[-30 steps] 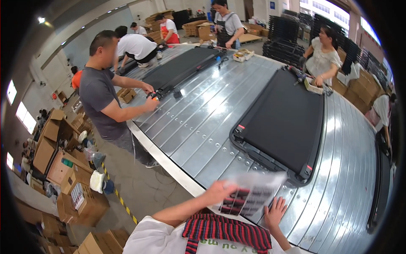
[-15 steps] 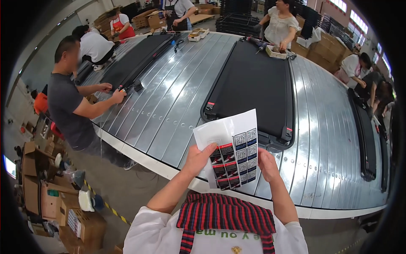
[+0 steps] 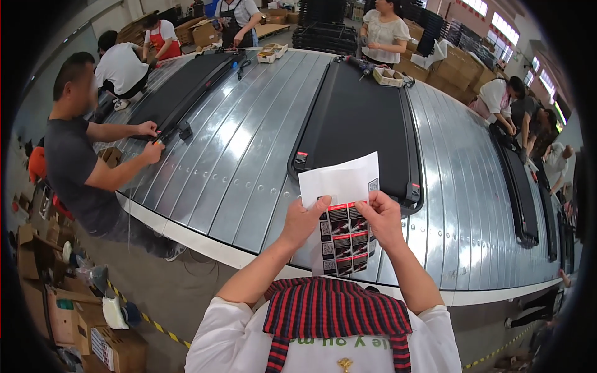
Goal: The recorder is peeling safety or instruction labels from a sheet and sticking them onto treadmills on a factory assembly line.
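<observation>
Label sheets are held up in front of me: black labels with red top strips in front, small square-code labels along the edges, and blank white paper above. My left hand is closed on their left edge, its thumb on the front. With thumb and fingers, my right hand pinches at the upper right corner of the black and red labels; whether a label is lifted there I cannot tell. Beyond the sheets lies a large black framed panel, with a red-and-black tag at its near left corner.
The panel rests on a ribbed metal table with a white edge. More black panels lie left and right. A co-worker works at the left panel; others stand around. A small parts box sits at the far edge. Cardboard boxes fill the floor at lower left.
My right hand has moved from the sheets' right edge onto the front labels and now pinches there. The sheets have shifted, with the black and red labels now in front. My view has turned right.
</observation>
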`<state>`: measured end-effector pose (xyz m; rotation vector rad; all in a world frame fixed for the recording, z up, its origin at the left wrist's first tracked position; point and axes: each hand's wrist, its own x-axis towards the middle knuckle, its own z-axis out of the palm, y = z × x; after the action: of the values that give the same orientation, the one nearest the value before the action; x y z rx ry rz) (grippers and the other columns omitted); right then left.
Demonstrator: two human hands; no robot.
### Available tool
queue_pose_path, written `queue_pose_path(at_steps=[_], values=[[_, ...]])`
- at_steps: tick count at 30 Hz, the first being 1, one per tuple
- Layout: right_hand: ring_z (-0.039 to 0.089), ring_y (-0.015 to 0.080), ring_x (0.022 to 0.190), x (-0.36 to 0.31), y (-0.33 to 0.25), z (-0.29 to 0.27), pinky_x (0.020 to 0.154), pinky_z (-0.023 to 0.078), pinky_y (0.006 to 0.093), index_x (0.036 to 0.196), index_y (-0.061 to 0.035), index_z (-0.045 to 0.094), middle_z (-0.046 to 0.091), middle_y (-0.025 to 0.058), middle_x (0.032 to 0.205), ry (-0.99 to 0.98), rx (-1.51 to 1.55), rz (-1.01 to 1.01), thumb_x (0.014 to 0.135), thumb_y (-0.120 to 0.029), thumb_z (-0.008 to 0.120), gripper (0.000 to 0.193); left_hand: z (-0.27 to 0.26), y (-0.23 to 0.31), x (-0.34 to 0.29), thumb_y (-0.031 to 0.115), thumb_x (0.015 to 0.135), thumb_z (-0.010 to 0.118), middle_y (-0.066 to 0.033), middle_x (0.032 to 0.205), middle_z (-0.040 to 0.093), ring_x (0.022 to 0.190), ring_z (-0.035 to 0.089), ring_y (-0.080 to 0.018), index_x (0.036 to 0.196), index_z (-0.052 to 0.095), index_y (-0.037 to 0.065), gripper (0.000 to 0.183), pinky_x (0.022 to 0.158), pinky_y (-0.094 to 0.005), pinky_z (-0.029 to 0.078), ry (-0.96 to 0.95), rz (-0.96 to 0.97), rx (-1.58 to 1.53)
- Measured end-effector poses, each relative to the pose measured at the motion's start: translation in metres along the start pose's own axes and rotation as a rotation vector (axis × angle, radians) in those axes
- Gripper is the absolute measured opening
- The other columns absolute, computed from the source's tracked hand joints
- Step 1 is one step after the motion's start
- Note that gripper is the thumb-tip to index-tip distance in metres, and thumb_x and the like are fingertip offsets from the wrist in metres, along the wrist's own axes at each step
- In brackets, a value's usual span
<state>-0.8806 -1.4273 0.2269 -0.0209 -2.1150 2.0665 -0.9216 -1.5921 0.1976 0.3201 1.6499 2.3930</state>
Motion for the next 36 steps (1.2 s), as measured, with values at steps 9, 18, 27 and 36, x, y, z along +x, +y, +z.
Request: queue_pose_path(at_steps=[9,18,27,36], values=[[0.054,0.0090,0.060,-0.006,0.011,0.031,0.056,0.044,0.0219,0.079,0.0001,0.056,0.056,0.0045,0.068,0.067,-0.453,-0.332,0.076,-0.003,0.060,0.006,-0.009,0.006,0.007,0.026,0.083,0.057,-0.0053,0.089,0.060,0.080,0.054,-0.0103,0.099,0.057,-0.003,0.033,0.072,-0.0244,0.043,0.049,0.118,0.048],[0.055,0.0087,0.065,-0.011,0.009,0.021,0.060,0.045,0.0220,0.084,-0.0006,0.056,0.059,0.0034,0.072,-0.106,-0.248,-0.189,0.078,-0.004,0.059,0.007,0.015,-0.007,0.000,0.023,0.082,0.057,-0.0038,0.083,0.061,0.072,0.054,-0.0096,0.093,0.060,0.000,0.026,0.063,-0.0251,0.044,-0.058,0.102,0.162],[0.050,0.0080,0.057,-0.050,0.049,-0.093,0.053,0.041,0.0225,0.077,0.0017,0.057,0.056,0.0049,0.063,-0.078,-0.343,-0.118,0.079,-0.007,0.054,0.010,0.110,-0.075,-0.020,0.025,0.081,0.055,-0.0047,0.074,0.058,0.066,0.055,-0.0108,0.087,0.057,-0.001,0.027,0.059,-0.0260,0.045,-0.107,0.113,0.348],[0.055,0.0087,0.060,-0.062,0.066,-0.178,0.057,0.045,0.0216,0.078,0.0040,0.057,0.059,0.0050,0.066,-0.254,-0.081,0.040,0.081,-0.007,0.054,0.011,0.172,-0.108,-0.027,0.022,0.084,0.053,-0.0070,0.080,0.059,0.073,0.052,-0.0097,0.094,0.055,-0.003,0.027,0.065,-0.0256,0.044,-0.212,0.050,0.373]])
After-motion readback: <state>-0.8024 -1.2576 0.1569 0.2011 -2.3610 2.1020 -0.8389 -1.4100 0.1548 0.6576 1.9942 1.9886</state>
